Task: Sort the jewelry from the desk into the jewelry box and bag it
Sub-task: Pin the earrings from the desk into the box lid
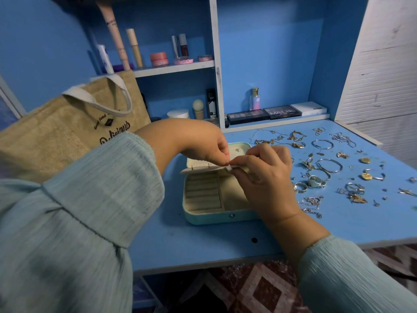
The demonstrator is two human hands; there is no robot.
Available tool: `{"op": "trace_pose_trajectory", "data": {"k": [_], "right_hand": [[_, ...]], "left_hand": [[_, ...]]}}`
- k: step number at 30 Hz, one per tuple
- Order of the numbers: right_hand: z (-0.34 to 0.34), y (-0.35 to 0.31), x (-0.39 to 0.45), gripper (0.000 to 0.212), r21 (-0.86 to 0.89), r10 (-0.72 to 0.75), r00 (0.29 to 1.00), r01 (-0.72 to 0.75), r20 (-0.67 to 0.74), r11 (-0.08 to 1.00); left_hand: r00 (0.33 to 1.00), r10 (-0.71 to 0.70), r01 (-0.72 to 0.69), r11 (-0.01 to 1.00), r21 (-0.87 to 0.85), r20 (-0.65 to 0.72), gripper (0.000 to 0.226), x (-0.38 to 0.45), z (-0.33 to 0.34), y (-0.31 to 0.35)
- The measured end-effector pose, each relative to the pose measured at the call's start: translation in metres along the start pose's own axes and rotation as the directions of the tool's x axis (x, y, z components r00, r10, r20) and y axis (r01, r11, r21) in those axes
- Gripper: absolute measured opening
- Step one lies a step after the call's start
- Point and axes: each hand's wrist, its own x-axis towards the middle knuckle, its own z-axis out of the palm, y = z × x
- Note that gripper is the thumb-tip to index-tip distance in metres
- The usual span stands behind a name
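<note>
The jewelry box (216,199) lies open on the blue desk (225,245), just below the middle of the view, its pale ring rolls at the left and a plain compartment at the right. Over it a thin cream panel (203,169) is held nearly level, with small earring posts sticking up from it. The left hand (203,143), coming in from 9 o'clock, pinches at the panel's right end with curled fingertips. The right hand (264,175), coming up from 5 o'clock, grips the same end with fingers curled under and thumb on top; it covers the box's right side and lid hinge. Whether a small earring sits between the fingers cannot be told.

At 3 o'clock from the box the loose jewelry (327,168) is spread over the desk: hoops, rings, chains, gold pendants and tiny studs, all apart from the box. At 10 o'clock stands a burlap tote bag (67,136) with white handles, partly hidden by the left sleeve (79,199). At 12 o'clock the shelf unit holds cosmetics (158,57), and toward 1 o'clock lie makeup palettes (266,114) beside a perfume bottle (255,99).
</note>
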Motion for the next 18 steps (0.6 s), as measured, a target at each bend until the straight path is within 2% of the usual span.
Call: {"op": "trace_pose_trajectory", "data": {"k": [6, 12, 18], "right_hand": [[-0.001, -0.001, 0.001, 0.014, 0.013, 0.030, 1.000, -0.030, 0.008, 0.999], [-0.002, -0.003, 0.004, 0.015, 0.004, 0.066, 0.997, -0.066, 0.049, 0.998], [-0.005, -0.004, 0.010, 0.019, 0.004, 0.075, 0.988, -0.076, 0.132, 0.997]], "left_hand": [[0.999, -0.009, 0.007, 0.999, -0.032, -0.053, 0.007, -0.005, 0.003, -0.002], [0.989, -0.094, 0.083, 0.992, -0.095, -0.117, 0.026, -0.019, 0.010, -0.004], [0.981, -0.126, 0.099, 0.978, -0.183, -0.148, 0.029, -0.040, 0.021, -0.009]]}}
